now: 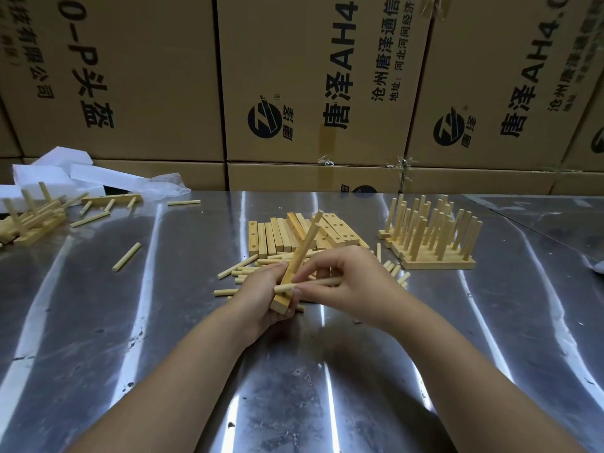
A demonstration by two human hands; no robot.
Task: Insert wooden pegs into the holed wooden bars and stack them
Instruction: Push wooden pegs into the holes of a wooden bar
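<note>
My left hand [261, 291] grips a holed wooden bar [283, 294], tilted with its near end toward me. Two pegs [310, 235] stand out of the bar, pointing up and away. My right hand [351, 284] pinches a loose peg [313, 284] lying sideways, its left tip touching the bar near the lower end. Behind my hands lie a heap of loose pegs [243, 271] and a row of empty holed bars [277, 237]. A stack of finished bars with upright pegs [431, 237] stands to the right.
The work surface is a shiny metal table [163, 322]. More pegged bars [29, 220] and stray pegs [126, 256] lie at the far left beside white foam blocks [65, 174]. Printed cardboard boxes [310, 93] wall off the back edge.
</note>
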